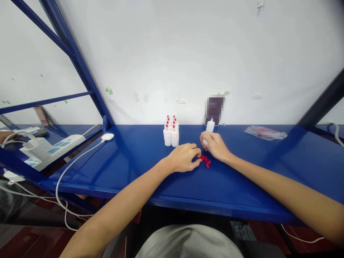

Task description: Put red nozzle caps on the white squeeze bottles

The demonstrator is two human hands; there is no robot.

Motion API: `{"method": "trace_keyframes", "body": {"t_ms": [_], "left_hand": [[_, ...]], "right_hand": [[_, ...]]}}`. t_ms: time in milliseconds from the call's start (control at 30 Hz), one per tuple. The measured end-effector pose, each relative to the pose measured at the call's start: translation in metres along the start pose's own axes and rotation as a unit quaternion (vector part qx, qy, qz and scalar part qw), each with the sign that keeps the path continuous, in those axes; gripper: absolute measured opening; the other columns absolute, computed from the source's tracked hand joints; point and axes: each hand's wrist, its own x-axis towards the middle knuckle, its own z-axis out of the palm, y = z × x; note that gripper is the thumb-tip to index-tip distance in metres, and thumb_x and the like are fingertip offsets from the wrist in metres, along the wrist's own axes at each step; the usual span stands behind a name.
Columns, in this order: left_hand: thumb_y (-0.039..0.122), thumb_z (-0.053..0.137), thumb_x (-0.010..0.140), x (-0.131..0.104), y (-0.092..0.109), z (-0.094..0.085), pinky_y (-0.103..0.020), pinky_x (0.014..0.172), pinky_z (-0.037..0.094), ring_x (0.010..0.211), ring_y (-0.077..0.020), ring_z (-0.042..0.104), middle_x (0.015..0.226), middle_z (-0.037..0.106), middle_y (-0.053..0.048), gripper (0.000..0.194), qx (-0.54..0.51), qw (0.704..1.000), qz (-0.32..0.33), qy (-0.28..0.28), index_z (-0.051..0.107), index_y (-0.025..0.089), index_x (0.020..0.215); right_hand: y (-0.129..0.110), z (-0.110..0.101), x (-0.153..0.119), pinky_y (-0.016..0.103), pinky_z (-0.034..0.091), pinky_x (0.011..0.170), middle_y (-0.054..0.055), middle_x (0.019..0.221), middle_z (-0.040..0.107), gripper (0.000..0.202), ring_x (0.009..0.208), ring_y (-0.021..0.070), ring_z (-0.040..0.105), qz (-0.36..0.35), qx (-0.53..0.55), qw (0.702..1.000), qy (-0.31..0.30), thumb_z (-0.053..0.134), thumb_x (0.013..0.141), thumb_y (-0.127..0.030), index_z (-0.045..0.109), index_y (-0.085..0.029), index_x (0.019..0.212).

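My right hand [215,146] grips a small white plastic bottle [209,127] that stands tilted on the blue bench top [134,161], its uncapped neck pointing up. My left hand [185,157] rests palm down beside it, fingertips touching a little heap of red caps [205,161] that lies between both hands. Whether a cap is pinched in the fingers cannot be made out. Just behind the left hand stands a tight cluster of several white bottles with red caps [171,132].
A clear plastic bag [264,133] with red bits lies at the back right. A white power strip [51,150] and a white cable with plug [107,136] sit at the left. Blue frame struts rise at both sides; a white wall backs the bench.
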Motion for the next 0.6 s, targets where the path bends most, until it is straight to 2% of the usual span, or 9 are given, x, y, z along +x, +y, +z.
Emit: {"method": "trace_keyframes", "body": {"t_ms": [67,133,233,300,500,600], "left_hand": [[0.032,0.053,0.091,0.0,-0.002,0.0,-0.029,0.07,0.044,0.082,-0.0178,0.059,0.089,0.061,-0.004,0.017,-0.026,0.999,-0.009,0.025,0.063,0.018,0.091],[0.031,0.051,0.093,0.001,-0.003,-0.001,-0.028,0.07,0.044,0.078,-0.0156,0.057,0.087,0.061,-0.003,0.017,-0.065,0.994,-0.037,0.083,0.062,0.018,0.092],[0.033,0.05,0.094,0.004,-0.004,-0.002,-0.027,0.067,0.043,0.069,-0.0125,0.053,0.08,0.058,-0.001,0.019,-0.138,0.968,-0.086,0.19,0.061,0.018,0.096],[0.034,0.05,0.095,0.005,-0.005,-0.002,-0.026,0.065,0.043,0.064,-0.0113,0.049,0.077,0.056,0.0,0.02,-0.181,0.953,-0.094,0.223,0.061,0.018,0.101],[0.029,0.05,0.094,0.004,-0.004,-0.001,-0.024,0.063,0.042,0.063,-0.0103,0.047,0.077,0.056,0.0,0.02,-0.225,0.947,-0.071,0.216,0.062,0.018,0.104],[0.025,0.05,0.093,0.004,-0.004,0.0,-0.024,0.062,0.041,0.063,-0.0098,0.047,0.079,0.056,0.0,0.018,-0.235,0.949,-0.058,0.204,0.062,0.018,0.103]], "right_hand": [[0.0,0.0,0.0,0.027,0.039,0.052,-0.004,0.052,0.049,0.043,0.047,0.0122,0.046,-0.011,-0.004,1.0,-0.014,0.043,0.092,-0.056,0.057,-0.019,0.074],[-0.001,0.0,-0.001,0.027,0.038,0.053,-0.003,0.052,0.049,0.048,0.049,0.0126,0.046,-0.002,-0.004,1.0,-0.027,0.041,0.093,-0.057,0.058,-0.018,0.071],[-0.001,0.0,-0.003,0.028,0.037,0.054,-0.001,0.052,0.049,0.055,0.05,0.0131,0.046,0.004,0.008,0.998,-0.06,0.036,0.094,-0.059,0.054,-0.018,0.062],[-0.003,0.001,-0.005,0.029,0.037,0.055,0.0,0.053,0.05,0.057,0.051,0.0137,0.046,-0.012,0.009,0.996,-0.084,0.033,0.094,-0.06,0.054,-0.018,0.062],[-0.011,0.0,-0.009,0.029,0.033,0.056,0.0,0.056,0.046,0.056,0.054,0.0135,0.042,-0.076,-0.048,0.989,-0.119,0.035,0.094,-0.06,0.047,-0.019,0.058],[-0.012,0.0,-0.009,0.028,0.032,0.056,-0.001,0.057,0.045,0.052,0.055,0.0128,0.041,-0.087,-0.064,0.985,-0.135,0.038,0.094,-0.057,0.053,-0.018,0.063]]}}
